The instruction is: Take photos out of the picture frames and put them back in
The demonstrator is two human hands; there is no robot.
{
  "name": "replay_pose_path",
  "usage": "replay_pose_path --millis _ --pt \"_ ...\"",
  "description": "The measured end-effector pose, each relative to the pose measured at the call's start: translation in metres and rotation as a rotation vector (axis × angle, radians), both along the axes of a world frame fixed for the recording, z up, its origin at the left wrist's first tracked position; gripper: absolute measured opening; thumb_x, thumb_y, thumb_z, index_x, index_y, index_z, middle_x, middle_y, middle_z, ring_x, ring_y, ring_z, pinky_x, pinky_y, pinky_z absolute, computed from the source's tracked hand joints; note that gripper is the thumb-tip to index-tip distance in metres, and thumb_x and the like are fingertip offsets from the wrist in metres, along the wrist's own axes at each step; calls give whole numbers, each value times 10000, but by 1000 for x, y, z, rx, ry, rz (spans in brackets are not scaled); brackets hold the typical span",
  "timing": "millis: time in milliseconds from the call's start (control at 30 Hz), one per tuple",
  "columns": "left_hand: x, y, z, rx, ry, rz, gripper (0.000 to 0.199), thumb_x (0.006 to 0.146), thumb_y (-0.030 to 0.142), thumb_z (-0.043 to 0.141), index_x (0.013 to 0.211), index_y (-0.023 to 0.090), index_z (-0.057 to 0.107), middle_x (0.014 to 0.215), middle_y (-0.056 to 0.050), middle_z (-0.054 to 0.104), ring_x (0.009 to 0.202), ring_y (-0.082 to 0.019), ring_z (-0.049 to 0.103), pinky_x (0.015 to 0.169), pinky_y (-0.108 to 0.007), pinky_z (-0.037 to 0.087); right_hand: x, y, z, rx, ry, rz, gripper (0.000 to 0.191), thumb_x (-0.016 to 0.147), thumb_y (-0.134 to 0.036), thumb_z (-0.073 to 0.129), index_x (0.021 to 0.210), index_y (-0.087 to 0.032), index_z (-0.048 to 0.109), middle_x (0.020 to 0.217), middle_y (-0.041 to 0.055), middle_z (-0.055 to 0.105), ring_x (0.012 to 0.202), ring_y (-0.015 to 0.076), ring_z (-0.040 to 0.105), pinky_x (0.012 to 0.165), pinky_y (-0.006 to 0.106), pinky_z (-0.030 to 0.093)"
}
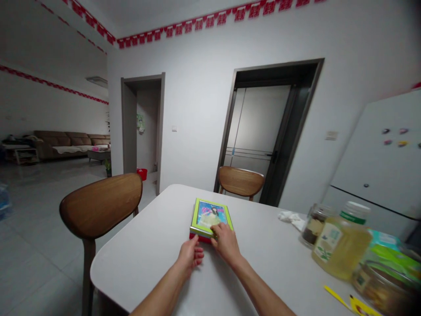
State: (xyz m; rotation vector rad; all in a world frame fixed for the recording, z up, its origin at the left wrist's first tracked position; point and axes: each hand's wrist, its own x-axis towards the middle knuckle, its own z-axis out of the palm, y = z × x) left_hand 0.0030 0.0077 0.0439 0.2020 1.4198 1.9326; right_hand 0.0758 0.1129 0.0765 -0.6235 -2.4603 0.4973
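A flat box-like thing [210, 216] with a lime-green border and a picture of a figure in a pale dress lies on the white table [144, 254]. Red shows along its lower front side; whether it is one box or stacked pieces I cannot tell. My right hand [226, 241] grips its near right part, fingers curled on top and thumb at the front edge. Close to the front left corner is my left hand [190, 256], its fingers loosely bent and apart with nothing in them. The thumb tip is at or very near that corner.
On the right stand a jar with dark contents [317, 224], a large bottle of yellow liquid [344, 241], another jar [383, 285] and a yellow item [360, 305]. Crumpled tissue [291, 217] lies behind them. Wooden chairs stand left [105, 204] and at the far side [241, 181].
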Motion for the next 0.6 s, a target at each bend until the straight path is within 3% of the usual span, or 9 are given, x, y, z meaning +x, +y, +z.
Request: replay_pose_path --millis 67,167,233,300,367,433,533,600 --pt "4 1 -3 73 18 34 289 683 391 572 727 107 536 574 -50 608 467 -141 571 426 -223 413 3 -12 -4 46 -37 49 175 608 -147 555 772 -201 589 843 50 557 857 193 462 750 297 320" --pt "13 -1 5 222 90 121 268 683 326 577 863 129 551 836 -70 644 753 -175 614 640 -251 475 16 -31 -6 42 -38 150 175 619 -182 560 788 -209 595 869 47 563 873 193 474 776 302 338" --pt "24 -11 14 274 129 168 297 678 307 584 915 131 552 919 -67 636 858 -194 591 730 -256 463 31 -40 -1 -100 79 156 272 618 -268 582 880 -199 590 992 73 549 971 216 457 835 328 332" --pt "39 -27 25 256 245 164 315 680 292 590 938 112 559 911 -80 642 859 -220 591 747 -281 466 49 -46 10 -415 276 84 453 633 -389 565 1039 -192 526 1137 95 491 1066 234 418 864 358 336" --pt "57 -47 36 183 617 103 305 739 271 527 1000 115 546 939 -91 637 862 -216 591 771 -298 466 68 -50 25 -819 472 24 550 678 -486 487 1161 -232 419 1192 75 466 1071 228 437 818 373 386" --pt "72 -68 44 203 1137 -15 354 771 233 472 1112 143 485 1077 -99 581 976 -205 544 836 -299 438 88 -55 36 -1153 622 62 537 707 -528 425 1175 -266 397 1157 47 509 1014 221 493 762 375 429" --pt "88 -93 45 194 1855 -99 335 805 227 437 1128 146 475 1085 -107 581 1012 -197 530 833 -264 443 114 -64 34 -1414 707 90 478 692 -450 495 1122 -243 463 1027 38 602 915 221 554 752 365 448" --pt "94 -102 37 106 2093 -39 267 825 217 433 1079 190 511 1020 -61 622 958 -160 566 768 -200 467 125 -69 20 -1501 696 67 455 669 -364 543 1096 -215 491 954 43 635 874 224 574 758 361 447"
